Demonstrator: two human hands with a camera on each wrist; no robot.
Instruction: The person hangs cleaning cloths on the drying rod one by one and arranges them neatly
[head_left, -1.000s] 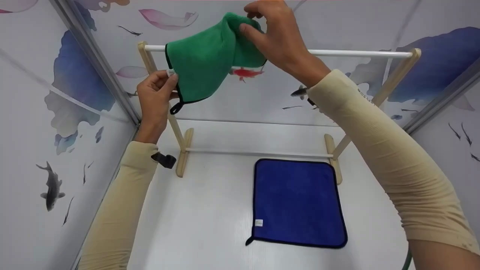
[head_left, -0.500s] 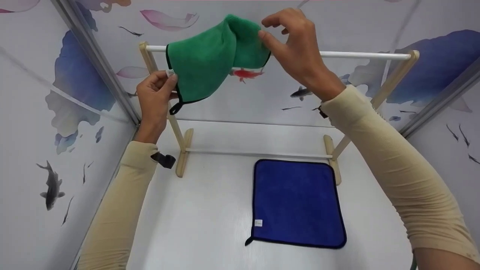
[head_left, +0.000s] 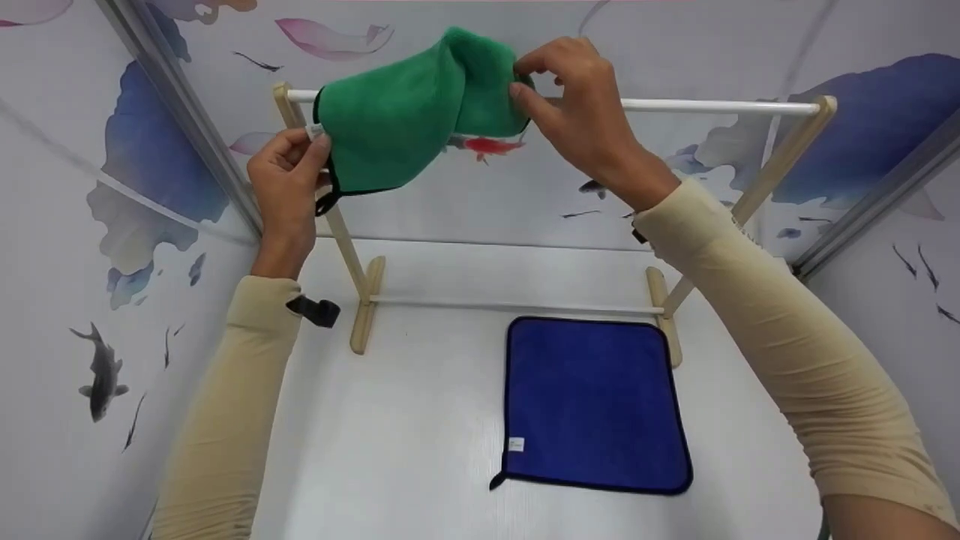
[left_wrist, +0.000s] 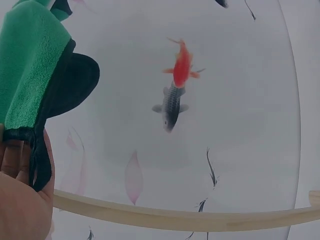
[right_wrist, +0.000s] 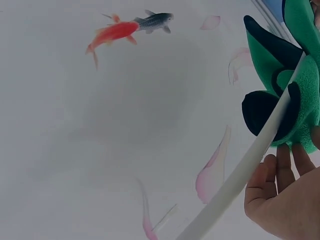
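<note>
A green towel [head_left: 390,116] with black edging hangs bunched over the white top bar [head_left: 720,106] of a wooden rack. My left hand [head_left: 289,172] pinches its left edge by the white tag [head_left: 315,130], above the black corner loop [head_left: 326,202]. At the towel's right edge, my right hand [head_left: 581,112] pinches the fabric between thumb and forefinger. In the right wrist view the towel [right_wrist: 305,95] is folded about the bar, its dark underside showing, with the fingers of the right hand [right_wrist: 285,200] under its lower part.
A blue towel [head_left: 596,405] with black edging lies flat on the white surface [head_left: 397,420], in front of the rack. Wooden feet [head_left: 367,307] and a low white crossbar [head_left: 510,306] support the rack. Walls with painted fish stand behind and at both sides.
My left hand has moved left and slightly up, drawing the towel's left edge with it. My right hand has come away from the towel's top, then down onto its right edge.
</note>
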